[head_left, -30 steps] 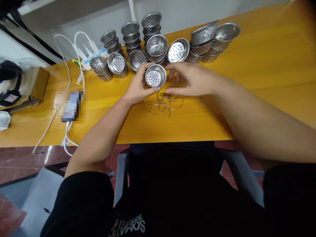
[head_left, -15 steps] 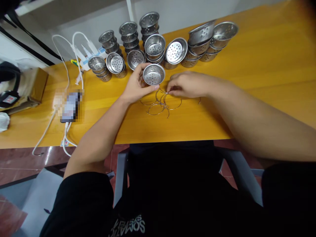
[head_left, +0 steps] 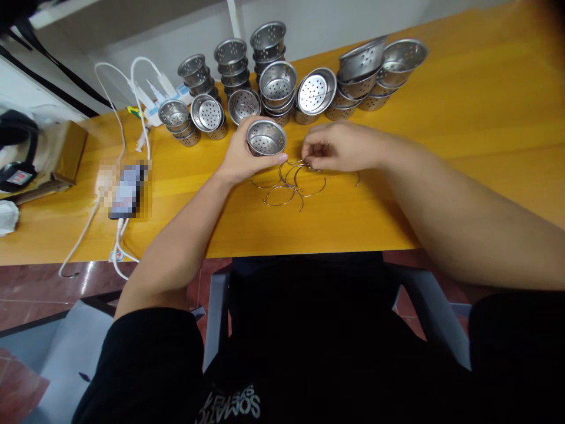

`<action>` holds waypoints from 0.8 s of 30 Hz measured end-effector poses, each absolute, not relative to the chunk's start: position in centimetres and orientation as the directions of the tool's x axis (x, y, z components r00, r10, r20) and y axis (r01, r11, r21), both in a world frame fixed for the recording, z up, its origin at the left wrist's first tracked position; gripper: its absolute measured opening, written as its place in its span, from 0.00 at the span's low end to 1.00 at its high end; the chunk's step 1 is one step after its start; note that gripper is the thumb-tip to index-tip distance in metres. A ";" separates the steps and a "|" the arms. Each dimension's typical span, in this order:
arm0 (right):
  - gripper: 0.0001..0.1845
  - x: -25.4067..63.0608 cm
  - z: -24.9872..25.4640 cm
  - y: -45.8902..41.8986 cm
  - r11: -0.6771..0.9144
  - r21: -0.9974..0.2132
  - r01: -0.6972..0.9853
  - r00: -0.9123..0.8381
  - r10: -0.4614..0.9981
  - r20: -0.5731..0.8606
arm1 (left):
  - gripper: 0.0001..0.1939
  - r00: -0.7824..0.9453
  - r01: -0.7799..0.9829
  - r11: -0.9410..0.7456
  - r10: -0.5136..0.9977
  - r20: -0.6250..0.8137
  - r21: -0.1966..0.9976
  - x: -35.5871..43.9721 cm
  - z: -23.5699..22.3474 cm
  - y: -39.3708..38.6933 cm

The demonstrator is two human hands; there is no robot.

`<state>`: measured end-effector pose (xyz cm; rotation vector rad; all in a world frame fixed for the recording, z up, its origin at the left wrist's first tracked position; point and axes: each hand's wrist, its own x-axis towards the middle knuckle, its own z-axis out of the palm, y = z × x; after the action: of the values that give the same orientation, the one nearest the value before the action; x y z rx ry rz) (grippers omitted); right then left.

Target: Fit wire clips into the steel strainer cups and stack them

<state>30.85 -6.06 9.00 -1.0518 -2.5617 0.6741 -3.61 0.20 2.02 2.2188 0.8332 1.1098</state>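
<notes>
In the head view, my left hand (head_left: 242,154) is closed around a perforated metal cup (head_left: 266,139), its thumb along the near side and the cup's opening turned up toward me. To the right, my right hand (head_left: 332,147) has its fingers pinched together on a thin metal wire ring, partly hidden under the fingertips. Several loose curved wires (head_left: 279,204) lie tangled on the wooden table just below both hands. Behind the hands stand stacks of similar cups; one tilted cup (head_left: 316,92) shows a bright perforated bottom.
Cup stacks (head_left: 231,59) line the back near the wall. At the left are a phone (head_left: 128,191) with white cables, a power strip (head_left: 154,112), and a cardboard box (head_left: 66,153) with headphones. The table (head_left: 335,229) ends close to my body.
My left hand has brought the cup slightly left and down, tilting it. My right hand has moved a little to the right, lifting part of a wire from the tangle.
</notes>
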 end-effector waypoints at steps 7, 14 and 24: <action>0.09 30.7 9.4 -6.5 0.555 -0.564 0.611 -0.586 0.797 0.148 | 0.66 0.445 0.338 -0.661 0.740 0.505 0.670 -3.9 1.9 0.3; 0.15 31.6 7.9 -5.0 0.613 -0.496 0.615 -0.472 0.790 0.390 | 0.71 0.449 0.210 -0.737 0.656 0.606 0.642 -4.0 -0.7 3.4; 0.18 28.8 8.0 -6.3 0.617 -0.657 0.432 -0.318 0.787 0.529 | 0.66 0.531 0.126 -0.784 0.571 0.626 0.608 -2.8 -2.6 3.8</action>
<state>28.83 -6.31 7.98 -0.9643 -1.9553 0.5042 -2.85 3.81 -2.56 2.2739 0.5650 1.1882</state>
